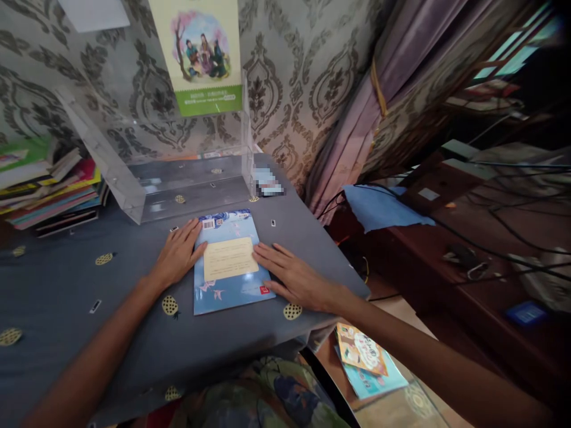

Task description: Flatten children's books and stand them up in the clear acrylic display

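Observation:
A closed blue book (232,291) with a cream text panel and a barcode lies flat on the grey cloth-covered table (134,333). Along its left edge rests my left hand (179,252), fingers stretched out and thumb touching the cover. On the opposite side, my right hand (297,274) lies with its fingers extended, the tips on the book's right edge. Neither hand grips the book.
Behind the book stands a clear acrylic rack (134,196) with a green-and-cream illustrated book (205,59) on top. Stacked books (57,190) sit at the left. More books (366,362) lie low at right. A dark red desk (446,249) carries cables.

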Demonstrator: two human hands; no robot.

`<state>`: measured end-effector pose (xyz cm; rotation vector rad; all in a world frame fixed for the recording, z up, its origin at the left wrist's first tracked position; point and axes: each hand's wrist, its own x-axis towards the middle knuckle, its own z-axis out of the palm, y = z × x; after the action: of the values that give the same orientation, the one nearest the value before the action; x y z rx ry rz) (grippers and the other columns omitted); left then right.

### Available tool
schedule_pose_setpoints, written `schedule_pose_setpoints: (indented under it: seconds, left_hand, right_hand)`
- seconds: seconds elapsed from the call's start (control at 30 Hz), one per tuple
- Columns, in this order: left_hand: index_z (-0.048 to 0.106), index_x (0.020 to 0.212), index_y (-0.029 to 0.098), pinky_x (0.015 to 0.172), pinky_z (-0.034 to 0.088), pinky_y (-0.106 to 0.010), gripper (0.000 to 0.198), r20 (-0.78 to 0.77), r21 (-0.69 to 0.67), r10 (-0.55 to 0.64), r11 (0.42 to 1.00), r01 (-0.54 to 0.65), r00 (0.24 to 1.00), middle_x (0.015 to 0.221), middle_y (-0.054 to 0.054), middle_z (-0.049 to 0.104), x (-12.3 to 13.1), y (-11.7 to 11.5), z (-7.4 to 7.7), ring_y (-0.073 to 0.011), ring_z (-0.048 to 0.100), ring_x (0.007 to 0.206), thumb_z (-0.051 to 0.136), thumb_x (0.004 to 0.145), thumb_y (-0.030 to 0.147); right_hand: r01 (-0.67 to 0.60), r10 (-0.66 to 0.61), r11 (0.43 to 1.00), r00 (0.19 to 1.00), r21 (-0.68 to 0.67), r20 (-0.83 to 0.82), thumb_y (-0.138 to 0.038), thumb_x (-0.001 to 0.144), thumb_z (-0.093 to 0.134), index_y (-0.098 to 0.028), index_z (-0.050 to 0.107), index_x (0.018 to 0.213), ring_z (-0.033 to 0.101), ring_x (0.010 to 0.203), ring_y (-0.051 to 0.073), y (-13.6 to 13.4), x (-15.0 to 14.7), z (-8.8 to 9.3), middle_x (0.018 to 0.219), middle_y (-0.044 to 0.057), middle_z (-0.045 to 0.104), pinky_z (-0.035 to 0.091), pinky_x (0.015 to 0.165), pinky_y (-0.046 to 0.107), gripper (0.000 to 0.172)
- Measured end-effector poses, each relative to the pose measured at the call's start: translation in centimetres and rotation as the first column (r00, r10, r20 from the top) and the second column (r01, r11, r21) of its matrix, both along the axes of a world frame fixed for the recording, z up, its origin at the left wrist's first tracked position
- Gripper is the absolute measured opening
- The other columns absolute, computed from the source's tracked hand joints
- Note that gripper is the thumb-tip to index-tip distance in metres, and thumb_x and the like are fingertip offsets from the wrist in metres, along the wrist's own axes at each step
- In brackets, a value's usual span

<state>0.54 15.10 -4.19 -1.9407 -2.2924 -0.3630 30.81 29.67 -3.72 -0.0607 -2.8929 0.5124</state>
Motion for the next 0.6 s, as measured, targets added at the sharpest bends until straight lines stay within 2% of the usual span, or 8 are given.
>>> schedule_pose_setpoints:
  seconds: [0.2,0.27,0.37,0.5,0.6]
  left_hand:
    - [0.042,0.148,0.013,0.112,0.038,-0.051,0.062,-0.027,0.018,-0.040,0.999,0.040,0.999,0.154,-0.016,0.045,1.3,-1.7,0.0,-0.0290,0.041,0.144,0.024,0.103,0.051]
    - [0.042,0.148,0.014,0.112,0.039,-0.051,0.060,-0.021,0.021,-0.044,0.999,0.045,0.999,0.153,-0.015,0.046,2.3,-2.8,0.0,-0.0289,0.041,0.143,0.026,0.103,0.051]
    - [0.040,0.150,0.017,0.112,0.039,-0.050,0.058,0.002,0.023,-0.071,0.997,0.071,0.997,0.154,-0.014,0.046,3.8,-4.6,0.0,-0.0285,0.040,0.144,0.029,0.103,0.048]
    - [0.040,0.151,0.018,0.113,0.040,-0.052,0.057,0.057,0.022,-0.090,0.996,0.089,0.994,0.155,-0.013,0.045,5.4,-6.5,0.0,-0.0290,0.039,0.145,0.033,0.103,0.048]
    - [0.047,0.148,0.020,0.114,0.039,-0.053,0.056,0.163,0.012,-0.107,0.994,0.106,0.981,0.154,-0.012,0.046,5.8,-7.4,0.8,-0.0294,0.039,0.145,0.037,0.101,0.050]
  right_hand:
    - [-0.120,0.120,0.993,0.992,0.009,0.029,-0.063,0.092,0.056,-0.015,0.013,0.160,0.018,0.153,0.029,-2.7,3.2,0.3,0.162,0.018,0.029,0.018,0.124,0.056,0.093]
    - [-0.104,0.103,0.994,0.995,0.036,0.015,-0.050,0.095,0.058,-0.016,0.017,0.160,0.022,0.152,0.028,-3.9,4.1,-0.3,0.160,0.017,0.035,0.022,0.122,0.055,0.084]
    - [-0.039,0.048,0.997,0.992,0.073,-0.117,-0.024,0.100,0.048,-0.016,0.032,0.155,0.035,0.147,0.026,-6.0,5.3,-1.4,0.150,0.015,0.051,0.038,0.115,0.052,0.058]
    - [-0.037,0.054,0.998,0.950,0.059,-0.307,-0.026,0.102,0.043,-0.019,0.052,0.142,0.055,0.131,0.026,-7.9,6.2,-1.9,0.130,0.013,0.068,0.055,0.096,0.047,0.042]
    - [-0.103,0.130,0.991,0.909,0.088,-0.397,-0.022,0.102,0.044,-0.022,0.054,0.140,0.063,0.118,0.023,-7.8,6.0,-0.4,0.117,0.010,0.074,0.059,0.089,0.042,0.040]
